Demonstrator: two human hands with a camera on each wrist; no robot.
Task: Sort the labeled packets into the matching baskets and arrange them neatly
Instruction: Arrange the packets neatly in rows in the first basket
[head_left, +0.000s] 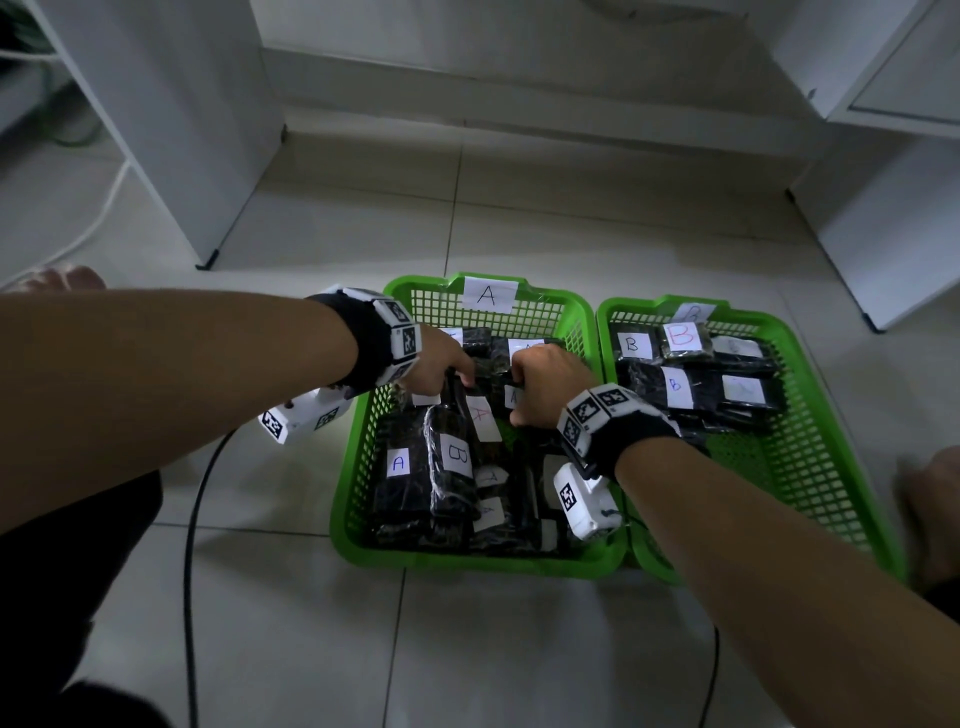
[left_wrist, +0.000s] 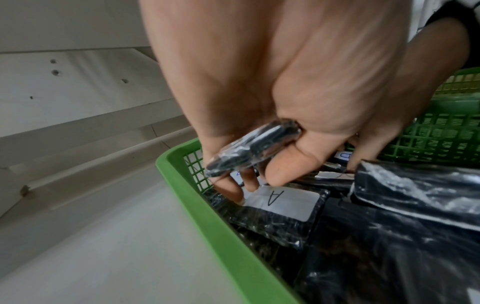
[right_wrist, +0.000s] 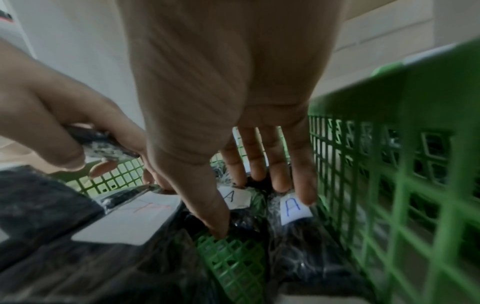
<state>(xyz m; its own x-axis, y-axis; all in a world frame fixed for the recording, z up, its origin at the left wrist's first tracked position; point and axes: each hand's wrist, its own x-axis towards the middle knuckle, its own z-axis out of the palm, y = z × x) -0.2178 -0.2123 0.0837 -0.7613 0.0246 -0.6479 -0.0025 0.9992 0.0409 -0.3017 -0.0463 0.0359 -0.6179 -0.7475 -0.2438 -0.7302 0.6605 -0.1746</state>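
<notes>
Two green mesh baskets stood side by side on the tiled floor (head_left: 311, 623), their long rims touching, with white cabinet panels well back on either side and open floor in front. The A basket (head_left: 358, 457) on the left was packed almost wall to wall with black plastic-wrapped packets, one small patch of green mesh bottom showing near its middle; the B basket (head_left: 831, 467) on the right held a cluster of packets at its far end and bare mesh nearer the person. Both hands reached down into the far half of the A basket. The left hand (head_left: 434, 366) was curled round a slim black packet (left_wrist: 253, 147), thumb pinching it against the fingers, just inside the left wall. The right hand (head_left: 545, 382) had its fingers straight and spread, tips pressing on A-labelled packets (right_wrist: 235, 198) beside the right wall. A B-labelled packet (head_left: 454, 467) lay among the A ones, nearer the person.
</notes>
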